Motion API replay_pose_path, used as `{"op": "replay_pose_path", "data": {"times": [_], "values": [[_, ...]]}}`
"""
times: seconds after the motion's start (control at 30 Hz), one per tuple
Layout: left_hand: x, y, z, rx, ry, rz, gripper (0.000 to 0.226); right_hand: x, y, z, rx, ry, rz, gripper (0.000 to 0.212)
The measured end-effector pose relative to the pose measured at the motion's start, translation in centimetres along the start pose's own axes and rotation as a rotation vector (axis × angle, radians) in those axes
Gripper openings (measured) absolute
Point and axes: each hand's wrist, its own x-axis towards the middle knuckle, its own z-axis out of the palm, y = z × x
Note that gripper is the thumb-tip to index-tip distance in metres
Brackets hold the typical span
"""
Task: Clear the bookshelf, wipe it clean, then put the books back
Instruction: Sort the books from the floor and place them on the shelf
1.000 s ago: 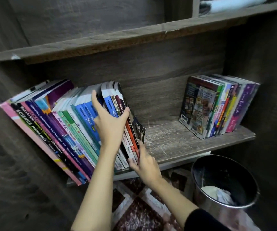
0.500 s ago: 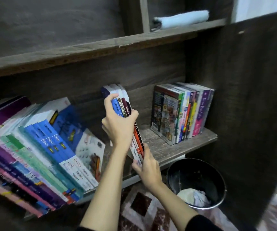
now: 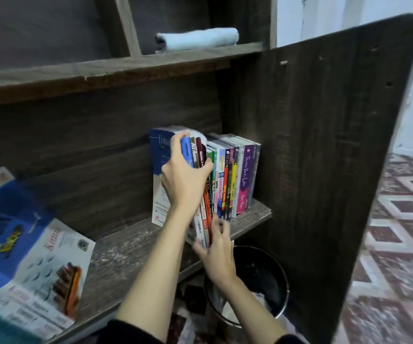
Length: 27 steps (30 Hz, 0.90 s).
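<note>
Head view: left hand point(image 3: 185, 180) and right hand point(image 3: 216, 249) grip book bundle point(image 3: 159, 155) (upright, beside shelved books point(image 3: 246, 175)).

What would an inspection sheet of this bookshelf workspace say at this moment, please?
Surface: shelf board, dusty-looking, bare in the middle.
Job's things: held bundle of books beside the upright row of books; leaning books at left; rolled cloth on the upper shelf.
Clutter: nothing seen.
Grippers: left hand grips the bundle's top; right hand at its lower end, fingers blurred.
Cables: nothing seen.
Surroundings: bin below; patterned floor.
</note>
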Motion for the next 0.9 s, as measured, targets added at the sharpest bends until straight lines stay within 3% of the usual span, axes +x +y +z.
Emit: {"op": "replay_pose_path", "data": {"times": [0.1, 0.27, 0.5, 0.63, 0.77, 0.9], "values": [[-0.3, -0.8, 0.4, -0.106, -0.063, -0.054, 0.085, 0.1, 0.4, -0.1, 0.031, 0.009, 0.016, 0.066], [-0.2, -3.6, -0.3, -0.189, -0.309, -0.383, 0.12, -0.1, 0.8, 0.0, 0.073, -0.029, -0.026, 0.069], [1.0, -4.5, -1.0, -0.191, -0.487, -0.386, 0.146, 0.3, 1.2, 0.3, 0.152, -0.043, -0.032, 0.071], [0.7, -4.6, -0.9, -0.196, -0.471, -0.35, 0.142, 1.2, 1.5, 0.2, 0.195, -0.05, -0.001, 0.075], [0.3, -4.8, -0.4, -0.218, -0.433, -0.334, 0.111, 1.4, 1.5, 0.9, 0.147, -0.034, 0.02, 0.08], [-0.7, -4.8, -0.2, -0.196, -0.394, -0.312, 0.1, 1.0, 1.2, 1.0, 0.106, -0.053, 0.039, 0.084]]}}
